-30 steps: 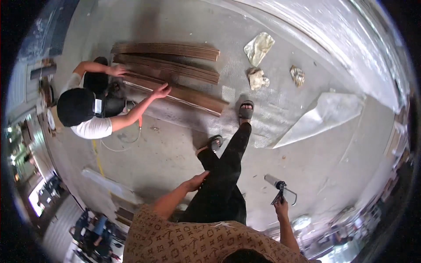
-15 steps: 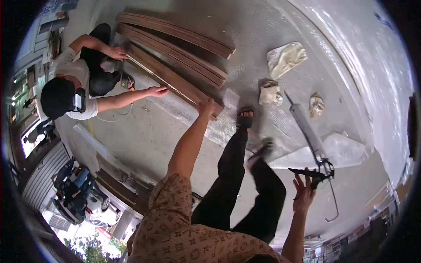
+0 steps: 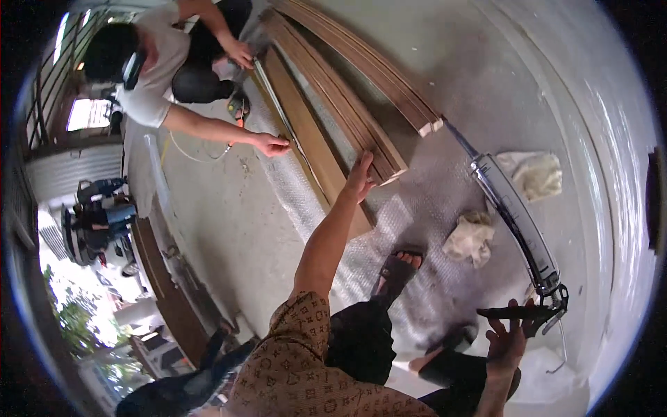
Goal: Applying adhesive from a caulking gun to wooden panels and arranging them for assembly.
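Holding the caulking gun (image 3: 517,219) by its handle, our right hand (image 3: 506,342) has a closed grip, while our left hand (image 3: 359,179) lies open on the plank end (image 3: 389,170). We judge we are steadying the planks on the floor (image 3: 229,229); next we must bring the nozzle down to them.

My right hand (image 3: 507,340) partly behind the caulking gun's handle (image 3: 517,313), its grip unclear, plank stack (image 3: 347,104) cut off at the top edge, co-worker's far hand (image 3: 240,52) half hidden

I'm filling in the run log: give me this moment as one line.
left hand: on end of brown plank stack | right hand: grips caulking gun | co-worker's hand: at plank edge
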`<control>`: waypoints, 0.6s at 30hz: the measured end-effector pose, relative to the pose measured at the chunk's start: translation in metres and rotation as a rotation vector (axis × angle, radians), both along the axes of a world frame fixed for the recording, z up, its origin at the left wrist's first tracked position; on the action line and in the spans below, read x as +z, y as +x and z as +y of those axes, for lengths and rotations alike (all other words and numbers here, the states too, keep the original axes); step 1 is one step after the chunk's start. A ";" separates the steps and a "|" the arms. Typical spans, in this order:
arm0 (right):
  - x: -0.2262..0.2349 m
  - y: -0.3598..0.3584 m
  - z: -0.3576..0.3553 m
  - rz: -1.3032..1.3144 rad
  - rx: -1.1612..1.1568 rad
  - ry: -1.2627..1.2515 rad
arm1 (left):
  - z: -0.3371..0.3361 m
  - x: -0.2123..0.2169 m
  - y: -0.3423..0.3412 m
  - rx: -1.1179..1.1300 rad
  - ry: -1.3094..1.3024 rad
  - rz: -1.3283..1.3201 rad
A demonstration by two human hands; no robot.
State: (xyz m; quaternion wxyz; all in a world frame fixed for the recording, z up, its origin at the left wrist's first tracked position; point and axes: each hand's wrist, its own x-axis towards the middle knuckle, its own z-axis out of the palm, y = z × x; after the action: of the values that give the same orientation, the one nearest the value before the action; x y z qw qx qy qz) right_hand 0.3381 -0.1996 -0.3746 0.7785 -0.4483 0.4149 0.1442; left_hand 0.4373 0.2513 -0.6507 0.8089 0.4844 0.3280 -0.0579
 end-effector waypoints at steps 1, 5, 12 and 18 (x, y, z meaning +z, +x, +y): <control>-0.010 0.001 -0.006 -0.040 0.059 0.051 | 0.006 0.002 -0.006 0.013 0.010 0.018; -0.036 0.007 -0.034 -0.209 0.172 0.032 | -0.037 0.034 -0.013 0.198 -0.013 -0.013; -0.045 0.009 -0.054 -0.323 0.314 0.210 | -0.033 0.070 -0.026 0.246 0.593 0.330; -0.033 0.011 -0.049 -0.200 0.257 0.029 | -0.038 0.063 -0.012 0.367 0.762 0.182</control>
State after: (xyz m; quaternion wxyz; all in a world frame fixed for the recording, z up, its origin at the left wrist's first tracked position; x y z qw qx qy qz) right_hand 0.3489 -0.2490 -0.4073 0.7975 -0.4985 0.2725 0.2031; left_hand 0.4253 0.2129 -0.5872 0.5371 0.6750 0.4766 0.1698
